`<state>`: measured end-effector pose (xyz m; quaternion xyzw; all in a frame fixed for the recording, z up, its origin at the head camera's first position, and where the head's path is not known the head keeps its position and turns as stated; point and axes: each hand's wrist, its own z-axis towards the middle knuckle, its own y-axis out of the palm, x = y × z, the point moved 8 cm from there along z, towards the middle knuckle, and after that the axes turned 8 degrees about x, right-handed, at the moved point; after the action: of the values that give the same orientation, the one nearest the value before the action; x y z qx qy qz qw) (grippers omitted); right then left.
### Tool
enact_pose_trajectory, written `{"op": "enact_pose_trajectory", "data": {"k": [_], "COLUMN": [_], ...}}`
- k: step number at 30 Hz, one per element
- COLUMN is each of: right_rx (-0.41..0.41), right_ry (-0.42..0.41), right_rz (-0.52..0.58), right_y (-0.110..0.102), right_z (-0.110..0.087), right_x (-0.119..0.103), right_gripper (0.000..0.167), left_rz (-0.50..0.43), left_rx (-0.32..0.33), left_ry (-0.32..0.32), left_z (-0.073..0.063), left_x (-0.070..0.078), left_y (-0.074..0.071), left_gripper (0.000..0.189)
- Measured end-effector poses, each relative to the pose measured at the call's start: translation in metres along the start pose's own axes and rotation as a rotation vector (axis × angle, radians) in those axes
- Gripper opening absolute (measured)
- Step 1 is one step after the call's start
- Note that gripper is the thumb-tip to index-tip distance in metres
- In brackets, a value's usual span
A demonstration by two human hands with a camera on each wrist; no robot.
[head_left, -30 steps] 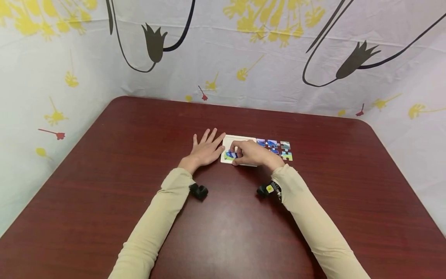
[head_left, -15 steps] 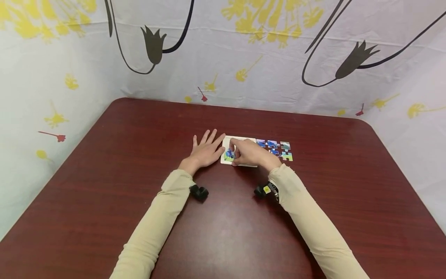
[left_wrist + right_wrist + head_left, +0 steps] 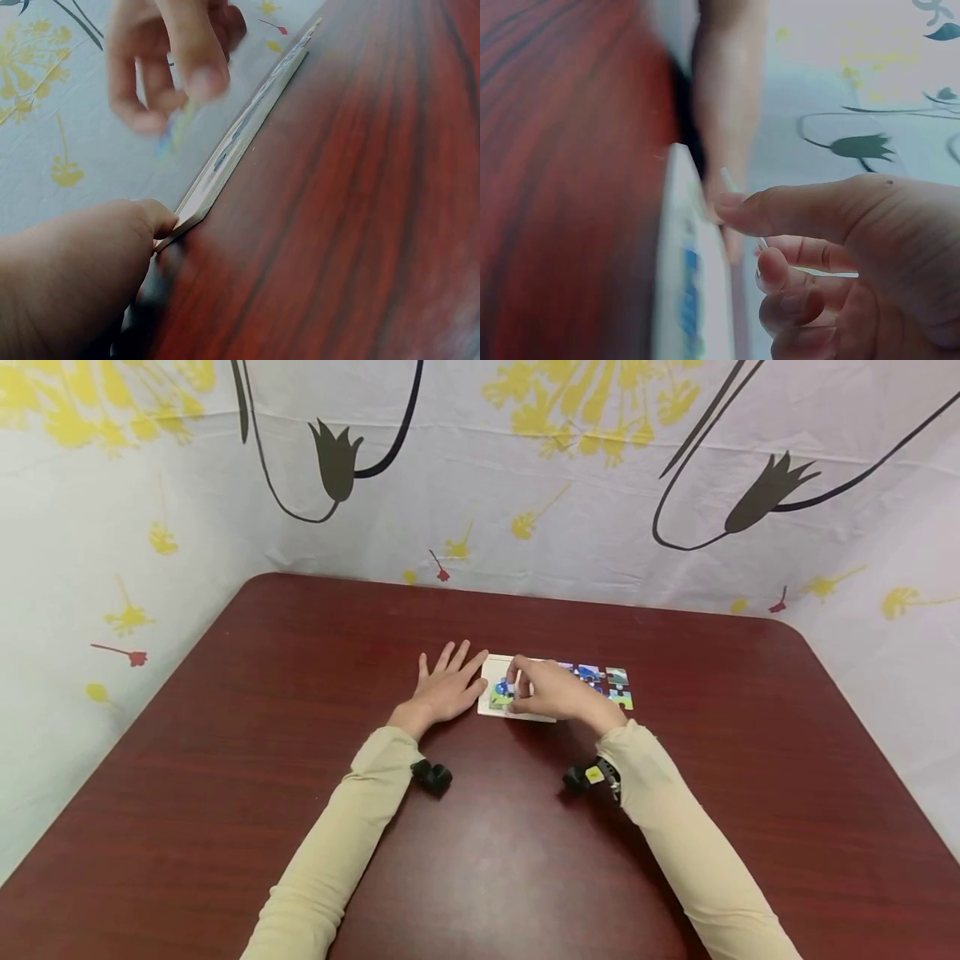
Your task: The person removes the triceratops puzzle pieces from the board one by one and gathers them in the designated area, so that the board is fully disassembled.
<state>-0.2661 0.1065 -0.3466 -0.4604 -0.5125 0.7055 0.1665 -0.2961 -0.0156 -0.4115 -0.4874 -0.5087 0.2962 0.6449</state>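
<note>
My right hand (image 3: 558,690) is above a white puzzle tray (image 3: 497,665) and pinches a small jigsaw piece (image 3: 502,691) between thumb and fingers. In the left wrist view the piece (image 3: 175,133) looks blue, green and yellow, blurred, and is lifted clear of the tray (image 3: 196,204). The right wrist view shows it edge-on as a thin pale line beyond the thumb (image 3: 742,214). My left hand (image 3: 437,695) lies flat with spread fingers at the tray's left side, its thumb (image 3: 156,217) touching the rim. The right hand hides part of the tray's inside.
Several loose jigsaw pieces (image 3: 619,699) lie in rows on the dark red table (image 3: 480,860), right of the tray and partly behind my right hand. A white patterned cloth (image 3: 450,485) hangs along the table's far edge.
My right hand has risen a little and shifted slightly right, bringing up the jigsaw piece from the tray's left part. The left hand stays in place at the tray.
</note>
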Motion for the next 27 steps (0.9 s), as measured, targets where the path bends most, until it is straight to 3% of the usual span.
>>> {"op": "enact_pose_trajectory", "data": {"k": [5, 12, 18, 27], "right_rx": [0.063, 0.011, -0.021, -0.064], "right_ry": [0.036, 0.113, 0.1, 0.148], "right_rz": [-0.009, -0.027, 0.007, 0.034], "right_y": [-0.024, -0.023, -0.019, -0.014], "right_z": [-0.026, -0.058, -0.06, -0.06], "right_x": [0.019, 0.057, 0.062, 0.066], "right_gripper": [0.033, 0.031, 0.03, 0.029], "left_rz": [-0.02, -0.026, -0.032, -0.033], "left_rx": [0.015, 0.026, 0.043, 0.057], "left_ry": [0.01, 0.009, 0.012, 0.007], "left_z": [-0.001, -0.002, -0.001, -0.002], "left_x": [0.002, 0.001, 0.0, 0.002], "left_y": [-0.002, -0.003, -0.003, -0.004], "left_gripper": [0.056, 0.056, 0.056, 0.056]}}
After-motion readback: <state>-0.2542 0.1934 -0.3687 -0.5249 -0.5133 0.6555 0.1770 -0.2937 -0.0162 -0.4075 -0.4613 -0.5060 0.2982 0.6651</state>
